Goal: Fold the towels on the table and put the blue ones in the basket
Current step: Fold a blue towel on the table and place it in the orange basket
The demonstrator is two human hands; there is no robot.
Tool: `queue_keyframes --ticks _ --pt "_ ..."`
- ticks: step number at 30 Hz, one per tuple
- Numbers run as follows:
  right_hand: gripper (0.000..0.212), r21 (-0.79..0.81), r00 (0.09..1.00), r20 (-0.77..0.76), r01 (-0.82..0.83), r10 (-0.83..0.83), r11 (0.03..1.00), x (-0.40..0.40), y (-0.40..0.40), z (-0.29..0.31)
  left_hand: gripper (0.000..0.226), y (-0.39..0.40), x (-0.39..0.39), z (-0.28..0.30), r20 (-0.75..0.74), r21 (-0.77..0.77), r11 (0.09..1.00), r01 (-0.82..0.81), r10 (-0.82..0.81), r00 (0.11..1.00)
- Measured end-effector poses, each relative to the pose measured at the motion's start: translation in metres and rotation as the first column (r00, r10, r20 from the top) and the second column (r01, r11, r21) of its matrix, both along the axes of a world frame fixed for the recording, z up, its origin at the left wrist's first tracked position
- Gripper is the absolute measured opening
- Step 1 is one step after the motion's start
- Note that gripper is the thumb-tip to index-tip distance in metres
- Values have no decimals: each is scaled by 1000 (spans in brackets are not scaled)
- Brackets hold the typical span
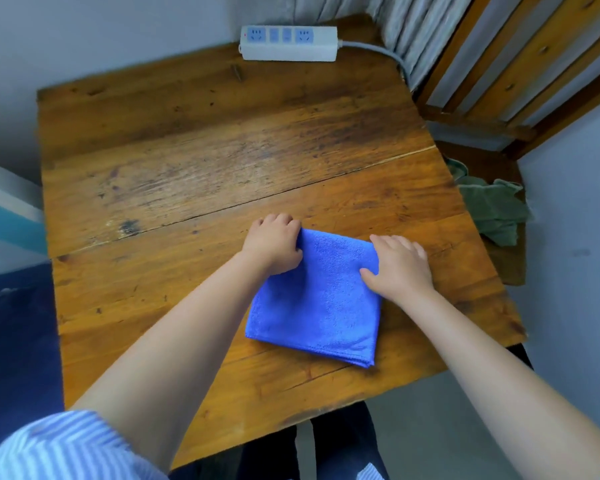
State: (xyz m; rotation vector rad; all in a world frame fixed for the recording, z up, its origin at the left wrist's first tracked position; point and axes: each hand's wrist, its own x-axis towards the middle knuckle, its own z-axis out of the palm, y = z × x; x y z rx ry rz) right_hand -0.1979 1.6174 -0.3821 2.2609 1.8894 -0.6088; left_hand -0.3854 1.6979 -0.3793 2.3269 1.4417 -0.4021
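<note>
Blue towel (317,299) lay folded to a thick square on the wooden table (201,161), near its front edge. The left hand (274,245) was closed around the far-left corner, fingers curled under and thumb on top. Just across from that grip, the right hand (400,268) lay flat and open on the far-right edge, pressing rather than holding. Folding looked all but finished. Next would come a lift of the stacked layers together, then the carry to the basket, which was nowhere in sight. Beyond the right hand, green cloth (492,209) sat off the table.
</note>
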Motion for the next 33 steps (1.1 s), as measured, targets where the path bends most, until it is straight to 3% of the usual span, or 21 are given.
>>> queue_keyframes --ticks 4,7,11,15,19,23,29,33 --pt "45 -164 992 -8 -122 122 979 -4 27 10 31 7 -3 17 -155 -189 982 -6 -24 988" --pt "23 -188 973 -76 -230 220 955 -16 41 20 30 -1 -22 31 -201 -316 945 -84 20 979" --pt "23 -65 909 -241 -364 339 929 -55 61 48 22 -22 -79 60 -138 -322 919 -230 195 971" --pt "18 20 816 -380 -463 435 886 -123 72 85 13 -67 -151 99 -32 -214 865 -454 458 888" --pt "27 175 666 -406 -616 626 768 -219 56 116 24 -146 -223 131 92 -11 700 -714 711 697" --pt "42 280 465 -357 -774 810 568 -321 -7 145 24 -256 -280 152 188 108 402 -909 890 416" --pt "31 331 101 -336 -918 936 218 -430 -158 175 29 -453 -327 173 253 163 71 -984 961 112" --pt "29 345 -57 -338 -936 939 67 -470 -266 185 38 -574 -339 186 265 168 -91 -982 963 -44"
